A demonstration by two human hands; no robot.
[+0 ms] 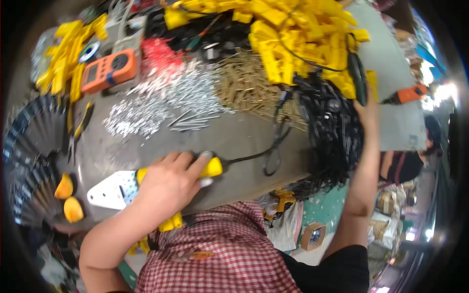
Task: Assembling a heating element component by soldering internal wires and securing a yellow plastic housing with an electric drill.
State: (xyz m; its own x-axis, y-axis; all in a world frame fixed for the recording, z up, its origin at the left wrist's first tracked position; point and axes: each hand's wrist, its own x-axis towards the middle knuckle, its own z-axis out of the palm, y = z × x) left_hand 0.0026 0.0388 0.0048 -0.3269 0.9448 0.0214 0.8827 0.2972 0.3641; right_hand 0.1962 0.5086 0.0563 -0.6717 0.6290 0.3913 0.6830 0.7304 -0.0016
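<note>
My left hand [168, 183] is closed round the yellow handle [213, 167] of a pipe welding iron, which lies over the near part of the table. Its pale triangular plate [105, 192], pierced with holes, points left, and a black cord [249, 156] runs off to the right. My right arm stretches far to the right, where my right hand [367, 108] is at the lower end of a dark, elongated corded tool [358, 75]. Its fingers are blurred and partly hidden, but they appear closed on that tool.
Behind lie piles of silver screws [190, 93], brass-coloured pins [244, 85] and yellow plastic housings [308, 34]. Bundled black cords [332, 122] hang over the right edge. At left are an orange multimeter [110, 71], pliers [83, 124], yellow-orange pieces [73, 209] and stacked metal plates [34, 127].
</note>
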